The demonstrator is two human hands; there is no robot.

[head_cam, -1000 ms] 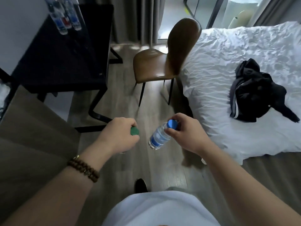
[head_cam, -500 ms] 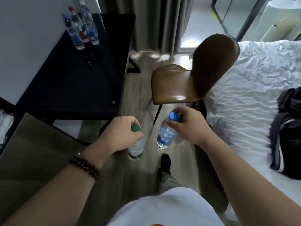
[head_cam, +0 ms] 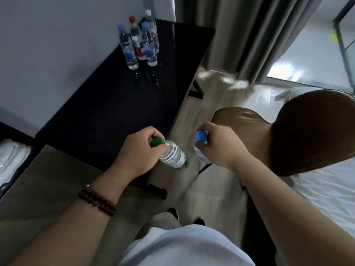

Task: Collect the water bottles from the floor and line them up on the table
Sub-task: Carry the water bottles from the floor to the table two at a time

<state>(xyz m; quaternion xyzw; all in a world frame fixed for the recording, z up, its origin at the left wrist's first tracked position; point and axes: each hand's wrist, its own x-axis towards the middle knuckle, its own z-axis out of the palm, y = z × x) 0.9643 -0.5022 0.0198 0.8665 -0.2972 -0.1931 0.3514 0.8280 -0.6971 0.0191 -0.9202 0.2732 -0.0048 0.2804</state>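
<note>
Roughly midway: got four bottles point(head_cam: 141, 43) standing at the far corner of the table point(head_cam: 107, 112), gripped a green-capped bottle point(head_cam: 172, 157) in left hand point(head_cam: 138, 150) and a blue-capped bottle point(head_cam: 201, 135) in right hand point(head_cam: 221, 148), both carried beside the table, not yet placed.

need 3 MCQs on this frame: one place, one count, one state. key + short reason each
1. Where on the table do the standing bottles sit? A. near edge B. far corner C. middle
2. How many stand there? A. two B. three C. four
3. The left hand is: A. gripping the green-capped bottle B. open, empty C. flat on the table
Key: 1 B, they cluster at its far corner; 2 C, four caps show: two blue, one red, one white; 3 A, the hand wraps the bottle's neck.
</note>
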